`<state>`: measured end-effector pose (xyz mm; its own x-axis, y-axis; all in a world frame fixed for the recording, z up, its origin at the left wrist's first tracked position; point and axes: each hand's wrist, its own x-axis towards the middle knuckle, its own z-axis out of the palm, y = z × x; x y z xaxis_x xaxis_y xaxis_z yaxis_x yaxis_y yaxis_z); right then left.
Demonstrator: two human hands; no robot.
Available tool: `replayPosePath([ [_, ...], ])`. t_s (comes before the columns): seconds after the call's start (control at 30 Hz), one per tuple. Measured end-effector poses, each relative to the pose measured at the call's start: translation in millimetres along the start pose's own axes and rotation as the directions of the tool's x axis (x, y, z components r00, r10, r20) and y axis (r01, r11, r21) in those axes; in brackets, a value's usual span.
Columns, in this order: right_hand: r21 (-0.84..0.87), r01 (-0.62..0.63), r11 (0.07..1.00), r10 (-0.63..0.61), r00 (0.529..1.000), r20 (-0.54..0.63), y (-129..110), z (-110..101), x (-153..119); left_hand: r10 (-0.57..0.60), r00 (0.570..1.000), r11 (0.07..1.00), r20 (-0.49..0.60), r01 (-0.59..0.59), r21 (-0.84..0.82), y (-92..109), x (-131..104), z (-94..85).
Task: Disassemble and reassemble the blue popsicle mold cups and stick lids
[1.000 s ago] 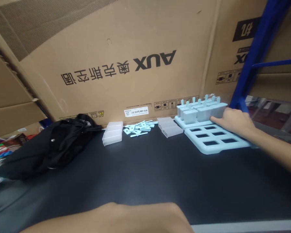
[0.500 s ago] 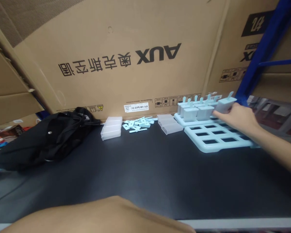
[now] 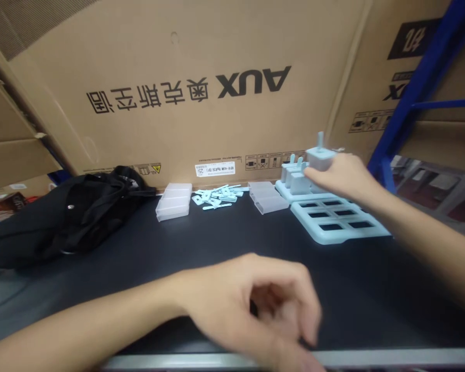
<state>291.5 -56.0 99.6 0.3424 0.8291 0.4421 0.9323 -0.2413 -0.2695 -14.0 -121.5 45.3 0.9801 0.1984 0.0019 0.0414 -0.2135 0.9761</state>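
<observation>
My right hand [image 3: 344, 175] grips a translucent popsicle mold [image 3: 321, 161] with a pale blue lid and upright stick, lifted above the other lidded molds [image 3: 300, 182]. Those stand in the rear pale blue tray [image 3: 289, 195], partly hidden by my hand. In front lies a second tray [image 3: 335, 235] with rectangular holes. My left hand [image 3: 273, 305] hovers near the table's front edge, its fingers loosely curled and apart from the thumb; nothing is visible in it. Loose blue lids and sticks [image 3: 219, 195] lie in a pile between two translucent mold blocks [image 3: 174, 201] [image 3: 268, 198].
A black bag [image 3: 70, 212] lies on the left of the dark table [image 3: 170, 253]. Large cardboard boxes [image 3: 158, 51] stand behind. A blue metal frame [image 3: 414, 98] rises at the right rear, beyond the trays.
My right hand has moved left with a mold in it, over the rear tray. My left hand has come into view at the front, where only the arm showed. The view has shifted slightly.
</observation>
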Motion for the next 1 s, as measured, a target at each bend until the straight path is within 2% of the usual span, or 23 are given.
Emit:
replayPosePath([
  [0.07,-0.039,0.131,0.991,-0.126,0.986,0.107,-19,7,2,-0.012,0.988,0.998,-0.152,0.004,-0.055,-1,20,-27.2],
  [0.1,-0.040,0.186,0.982,-0.178,0.973,0.147,-27,10,2,0.000,0.964,0.999,-0.268,-0.013,-0.047,-3,26,-38.2],
  [0.13,-0.032,0.222,0.974,-0.214,0.961,0.176,-34,14,1,0.024,0.917,0.999,-0.398,-0.035,-0.018,-6,30,-47.8],
  [0.17,-0.012,0.255,0.967,-0.247,0.948,0.201,-41,18,-1,0.063,0.852,0.998,-0.520,-0.056,0.029,-7,32,-56.2],
  [0.23,0.061,0.316,0.947,-0.321,0.913,0.252,-50,26,-8,0.174,0.700,0.981,-0.693,-0.065,0.180,-5,33,-70.6],
  [0.27,0.106,0.345,0.933,-0.360,0.890,0.280,-53,29,-12,0.248,0.641,0.957,-0.727,-0.043,0.288,-1,33,-76.8],
  [0.3,0.147,0.372,0.916,-0.400,0.864,0.306,-55,32,-17,0.328,0.605,0.912,-0.725,-0.002,0.411,5,33,-82.2],
  [0.33,0.181,0.401,0.898,-0.439,0.837,0.325,-57,34,-21,0.405,0.599,0.842,-0.691,0.050,0.537,12,34,-86.9],
  [0.37,0.202,0.431,0.879,-0.476,0.815,0.331,-59,35,-25,0.464,0.619,0.753,-0.634,0.102,0.650,20,35,-90.7],
  [0.43,0.236,0.494,0.837,-0.547,0.781,0.303,-61,36,-32,0.496,0.703,0.573,-0.510,0.176,0.800,35,39,-96.3],
  [0.5,0.282,0.540,0.793,-0.605,0.754,0.257,-63,35,-35,0.444,0.791,0.469,-0.420,0.194,0.862,46,44,-100.4],
  [0.53,0.307,0.549,0.777,-0.622,0.745,0.241,-64,34,-36,0.423,0.814,0.453,-0.397,0.189,0.871,50,46,-102.3],
  [0.6,0.340,0.550,0.763,-0.634,0.740,0.227,-64,33,-38,0.423,0.812,0.473,-0.403,0.182,0.862,54,51,-106.4],
  [0.7,0.346,0.535,0.770,-0.624,0.745,0.236,-62,33,-40,0.447,0.761,0.523,-0.469,0.203,0.828,56,56,-112.4],
  [0.73,0.347,0.531,0.773,-0.621,0.746,0.241,-62,33,-40,0.432,0.768,0.530,-0.473,0.208,0.822,55,57,-113.7],
  [0.83,0.339,0.530,0.777,-0.618,0.744,0.255,-62,34,-42,0.341,0.845,0.525,-0.413,0.193,0.829,53,60,-116.0],
  [0.9,0.335,0.529,0.780,-0.617,0.742,0.264,-62,33,-43,0.283,0.880,0.520,-0.382,0.194,0.832,53,59,-118.4],
  [0.97,0.335,0.520,0.786,-0.610,0.740,0.283,-61,31,-43,0.246,0.879,0.543,-0.409,0.225,0.809,56,54,-124.8],
  [1.0,0.336,0.514,0.789,-0.606,0.739,0.293,-61,31,-43,0.241,0.863,0.571,-0.445,0.245,0.784,57,51,-130.1],
])
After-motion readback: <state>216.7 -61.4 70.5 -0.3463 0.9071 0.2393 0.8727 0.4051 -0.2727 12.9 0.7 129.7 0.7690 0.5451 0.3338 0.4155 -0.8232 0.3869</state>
